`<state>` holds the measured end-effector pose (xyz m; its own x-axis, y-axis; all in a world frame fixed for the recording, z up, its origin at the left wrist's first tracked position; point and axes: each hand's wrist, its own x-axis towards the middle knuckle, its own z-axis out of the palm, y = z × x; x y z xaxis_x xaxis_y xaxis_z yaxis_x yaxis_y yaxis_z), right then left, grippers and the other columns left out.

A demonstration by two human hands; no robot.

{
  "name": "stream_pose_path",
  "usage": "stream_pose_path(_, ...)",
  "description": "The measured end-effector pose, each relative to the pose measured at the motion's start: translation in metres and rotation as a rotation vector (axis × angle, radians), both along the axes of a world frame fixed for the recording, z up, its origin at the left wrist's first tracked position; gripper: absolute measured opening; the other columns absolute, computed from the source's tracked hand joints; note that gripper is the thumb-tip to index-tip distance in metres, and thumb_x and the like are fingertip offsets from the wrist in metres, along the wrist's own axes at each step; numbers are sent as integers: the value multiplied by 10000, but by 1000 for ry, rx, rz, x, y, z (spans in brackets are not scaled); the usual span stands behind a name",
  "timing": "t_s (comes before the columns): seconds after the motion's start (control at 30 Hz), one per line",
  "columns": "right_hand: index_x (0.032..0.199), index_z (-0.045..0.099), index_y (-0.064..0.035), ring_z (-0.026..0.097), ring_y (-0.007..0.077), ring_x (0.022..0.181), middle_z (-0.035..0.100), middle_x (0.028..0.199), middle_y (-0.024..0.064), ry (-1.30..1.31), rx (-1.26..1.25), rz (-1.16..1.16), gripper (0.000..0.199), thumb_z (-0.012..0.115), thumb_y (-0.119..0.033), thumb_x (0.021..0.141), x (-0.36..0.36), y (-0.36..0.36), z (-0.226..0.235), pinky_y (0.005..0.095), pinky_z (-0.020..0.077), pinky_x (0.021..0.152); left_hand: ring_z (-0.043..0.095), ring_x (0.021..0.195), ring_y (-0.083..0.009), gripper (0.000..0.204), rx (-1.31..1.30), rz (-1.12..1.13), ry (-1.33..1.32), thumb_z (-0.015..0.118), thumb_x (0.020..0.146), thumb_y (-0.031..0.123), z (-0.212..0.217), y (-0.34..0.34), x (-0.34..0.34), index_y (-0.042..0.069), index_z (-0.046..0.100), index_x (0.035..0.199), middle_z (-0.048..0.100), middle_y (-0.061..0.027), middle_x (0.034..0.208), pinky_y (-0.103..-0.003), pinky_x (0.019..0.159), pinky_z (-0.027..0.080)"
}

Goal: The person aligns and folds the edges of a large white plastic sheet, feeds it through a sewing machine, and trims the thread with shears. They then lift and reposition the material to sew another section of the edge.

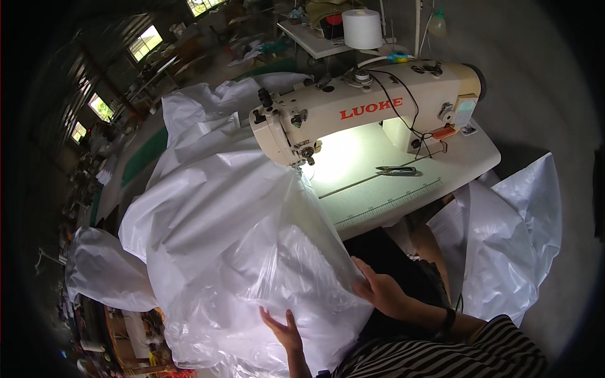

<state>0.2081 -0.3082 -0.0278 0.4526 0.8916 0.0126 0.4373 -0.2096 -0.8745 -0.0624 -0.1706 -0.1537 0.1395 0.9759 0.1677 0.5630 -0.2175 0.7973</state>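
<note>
A large sheet of glossy white plastic point(208, 233) drapes over the table and down toward me. Its right edge runs from under the needle area of a white sewing machine point(372, 107) to my right hand point(384, 293). That hand is closed on the sheet's edge, fingers toward the machine; the part inside the grip is hidden. My left hand point(285, 331) lies on the sheet nearer to me, thumb and fingers apart, gripping nothing. The machine's lamp lights its bed, where a pair of thread snips point(398, 171) rests.
A white thread cone point(362, 29) stands behind the machine. Along the front of the table runs a printed ruler scale point(391, 200). More white plastic point(504, 246) hangs at the right, and a bundled part point(110, 271) bulges out at the left. A cable point(413, 104) dangles over the machine arm.
</note>
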Motion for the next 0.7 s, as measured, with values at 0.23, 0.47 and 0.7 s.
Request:
stream_pose_path(0.23, 1483, 275, 18, 665, 335, 664, 633, 812, 249, -69, -36, 59, 673, 628, -188, 948, 3, 3, -7, 395, 521, 655, 600, 1097, -359, 408, -470, -306, 16, 697, 817, 110, -97, -12, 17, -17, 571, 1184, 605, -195, 1150, -413, 880, 490)
stream_pose_path(0.47, 1515, 194, -7, 675, 360, 914, 645, 1096, 230, 62, -56, 11, 816, 688, -266, 920, 12, 7, 12, 386, 528, 783, 569, 939, -358, 285, 287, -313, 2, 705, 756, 181, 61, -55, 45, 73, 601, 998, 612, -128, 980, -466, 838, 426)
stream_pose_path(0.7, 1512, 207, -20, 691, 385, 880, 653, 1091, 215, -72, -12, -50, 895, 715, -398, 879, 1, 16, 7, 413, 546, 738, 665, 789, -275, 111, 194, -726, 253, 710, 825, 113, 112, -68, 109, 78, 695, 929, 684, -83, 838, -398, 754, 501)
